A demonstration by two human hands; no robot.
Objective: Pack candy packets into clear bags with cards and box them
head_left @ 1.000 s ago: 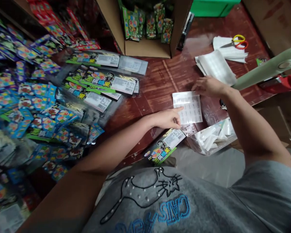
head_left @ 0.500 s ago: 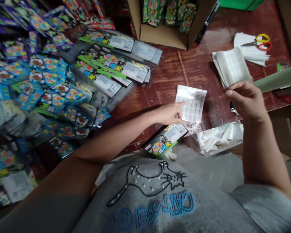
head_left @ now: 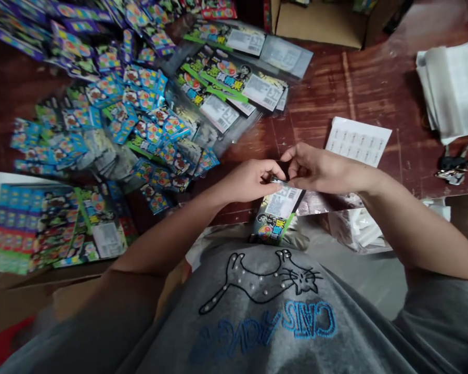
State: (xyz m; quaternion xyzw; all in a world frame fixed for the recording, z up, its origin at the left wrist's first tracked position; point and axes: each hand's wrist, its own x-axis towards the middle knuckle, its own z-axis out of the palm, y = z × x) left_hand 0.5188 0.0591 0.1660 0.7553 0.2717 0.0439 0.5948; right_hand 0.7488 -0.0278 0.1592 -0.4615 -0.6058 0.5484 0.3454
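A black, green and yellow candy packet (head_left: 275, 215) with a white barcode label lies at the table's front edge, close against my shirt. My left hand (head_left: 255, 179) pinches its far end, thumb on top of the label side. Fingers curled, my right hand (head_left: 315, 169) meets it there and closes on the same end; whether a small sticker is between the fingertips is hidden. Just beyond my right wrist is a white sheet of small printed stickers (head_left: 359, 137), partly covered by the forearm.
Blue candy packets (head_left: 148, 124) are heaped on the left, with flat printed bags (head_left: 237, 83) beside them. A cardboard box (head_left: 320, 26) stands at the back. On the right are a stack of white sheets (head_left: 452, 88), keys (head_left: 452, 169) and a clear bin of white scraps (head_left: 359, 228).
My right hand has come from the right down to the packet. My left hand has left the sticker sheet and closed on the packet's end. The view has turned left.
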